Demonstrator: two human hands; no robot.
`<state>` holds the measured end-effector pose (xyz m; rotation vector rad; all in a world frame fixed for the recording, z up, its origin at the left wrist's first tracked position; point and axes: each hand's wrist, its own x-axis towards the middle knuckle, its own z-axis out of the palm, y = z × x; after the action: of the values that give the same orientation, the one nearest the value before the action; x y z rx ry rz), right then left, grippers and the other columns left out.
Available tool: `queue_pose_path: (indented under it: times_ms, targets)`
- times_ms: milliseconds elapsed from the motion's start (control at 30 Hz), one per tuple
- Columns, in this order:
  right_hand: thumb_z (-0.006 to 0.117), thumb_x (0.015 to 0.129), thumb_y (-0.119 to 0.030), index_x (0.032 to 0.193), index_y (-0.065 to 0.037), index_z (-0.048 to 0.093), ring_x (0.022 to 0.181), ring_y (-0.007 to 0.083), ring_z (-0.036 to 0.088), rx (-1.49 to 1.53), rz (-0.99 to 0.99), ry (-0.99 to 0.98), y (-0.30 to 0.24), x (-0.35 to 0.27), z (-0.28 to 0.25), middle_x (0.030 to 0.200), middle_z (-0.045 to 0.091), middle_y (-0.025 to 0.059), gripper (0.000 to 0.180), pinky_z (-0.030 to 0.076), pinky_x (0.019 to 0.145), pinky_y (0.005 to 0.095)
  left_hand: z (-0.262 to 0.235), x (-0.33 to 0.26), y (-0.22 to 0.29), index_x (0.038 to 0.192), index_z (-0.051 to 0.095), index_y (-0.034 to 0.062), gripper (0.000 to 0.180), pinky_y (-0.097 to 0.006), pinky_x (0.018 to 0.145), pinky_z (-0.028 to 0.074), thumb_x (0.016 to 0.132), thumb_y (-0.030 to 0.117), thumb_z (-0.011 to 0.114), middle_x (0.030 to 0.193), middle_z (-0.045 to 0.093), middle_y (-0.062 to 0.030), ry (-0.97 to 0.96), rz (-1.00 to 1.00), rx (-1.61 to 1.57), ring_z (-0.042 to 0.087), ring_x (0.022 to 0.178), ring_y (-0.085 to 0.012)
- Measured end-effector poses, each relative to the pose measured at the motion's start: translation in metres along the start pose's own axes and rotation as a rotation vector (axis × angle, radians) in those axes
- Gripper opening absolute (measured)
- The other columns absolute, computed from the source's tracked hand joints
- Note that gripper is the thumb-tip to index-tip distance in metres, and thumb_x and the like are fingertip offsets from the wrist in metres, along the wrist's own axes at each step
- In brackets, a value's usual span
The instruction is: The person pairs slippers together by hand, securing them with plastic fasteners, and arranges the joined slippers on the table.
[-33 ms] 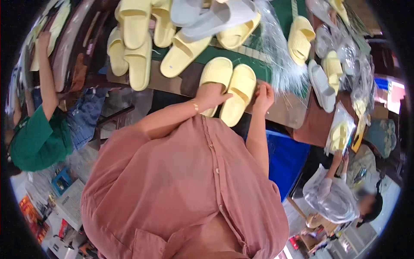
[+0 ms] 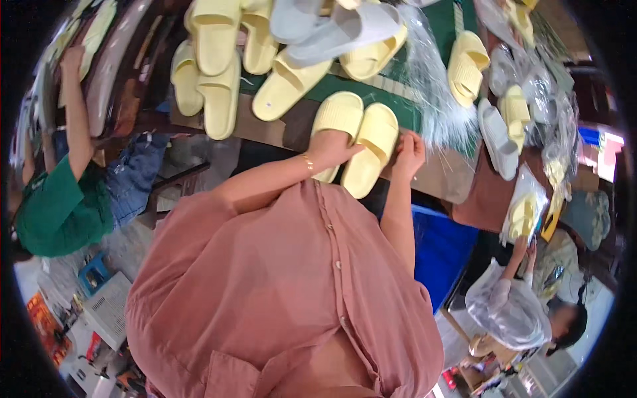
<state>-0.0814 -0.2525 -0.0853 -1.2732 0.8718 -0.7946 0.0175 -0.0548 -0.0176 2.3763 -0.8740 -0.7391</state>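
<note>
**Busy workroom, slippers spread across a green-and-brown worktable [image 2: 441, 178]**

Clock directions run from the yellow pair, with twelve pointing away from the wearer. At nine o'clock a co-worker in a green top [image 2: 54, 215] raises one arm. Toward ten and eleven, pale yellow slippers [image 2: 220, 99] overlap in a pile; toward twelve, grey slippers [image 2: 345, 36] lie over yellow ones.

At the near edge sits the pair itself: left slipper [image 2: 344, 109] and right slipper [image 2: 371, 149], side by side, pale yellow, with broad straps and rounded heels toward the wearer. The left hand [image 2: 330, 151] grips the left slipper at its strap opening, fingertips hidden, thumb against the right slipper. The right hand [image 2: 409, 156] curls just beside the right slipper; whether it pinches anything, I cannot tell.

Near five o'clock stands a blue bin [image 2: 439, 252], contents indistinct. At four, another co-worker [image 2: 505, 308] holds a clear bag [image 2: 533, 189] with yellow footwear inside.

The table's edge runs left to right beneath the pair, whose heels overhang it; green surface shows between the pair and the grey slippers.
</note>
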Motion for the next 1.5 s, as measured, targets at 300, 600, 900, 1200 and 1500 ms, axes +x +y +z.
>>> queue_pose_path:
  times_ms: [300,600,900,1200,1500]
  targets:
    - [0.062,0.085,-0.008,0.092,0.001,0.064,0.075,0.0129,0.059,-0.023,-0.046,-0.029,0.017,0.004,-0.012,0.088,0.065,0.0057,0.011,0.050,0.072,0.0272,-0.016,-0.019,0.000,0.067,0.066,0.0043,0.032,-0.042,0.055,0.048,0.076,0.034,0.057,0.058,0.058,-0.0145,0.279,0.349,0.069,0.058,0.055,-0.0329]
    - [0.060,0.085,-0.007,0.095,-0.001,0.064,0.057,0.0059,0.050,0.008,0.016,0.001,-0.006,-0.004,-0.008,0.076,0.060,0.0016,0.012,0.041,0.052,0.0189,-0.225,-0.013,-0.026,0.067,0.066,0.0020,0.041,-0.039,0.057,0.049,0.074,0.042,0.061,0.063,0.062,-0.0163,0.484,-0.018,0.083,0.062,0.059,-0.0296]
    - [0.060,0.084,-0.005,0.094,-0.001,0.063,0.057,0.0080,0.051,0.112,0.059,-0.062,0.009,0.003,-0.006,0.071,0.060,0.0022,0.011,0.042,0.052,0.0217,-0.334,0.067,-0.107,0.125,0.053,0.0035,0.053,-0.030,0.082,0.048,0.083,0.034,0.064,0.105,0.066,-0.0126,1.014,-0.004,-0.274,0.063,0.092,-0.0193]
    - [0.060,0.082,-0.006,0.093,0.000,0.063,0.052,0.0058,0.049,0.123,0.023,0.038,-0.046,0.041,-0.030,0.072,0.062,0.0020,0.012,0.039,0.048,0.0200,-0.111,0.011,-0.048,0.101,0.062,0.0013,0.020,-0.030,0.063,0.048,0.082,0.007,0.061,0.084,0.063,-0.0135,0.564,0.295,-0.110,0.061,0.070,-0.0235]
    - [0.061,0.083,-0.010,0.111,-0.002,0.056,0.071,0.0153,0.059,0.122,0.085,0.070,-0.100,0.158,-0.014,0.092,0.059,0.0049,0.029,0.048,0.058,0.0268,-0.014,-0.037,-0.042,0.133,0.038,0.0007,0.078,-0.047,0.104,0.033,0.070,0.029,0.074,0.142,0.029,-0.0259,0.068,0.282,0.438,0.031,0.129,-0.0426]
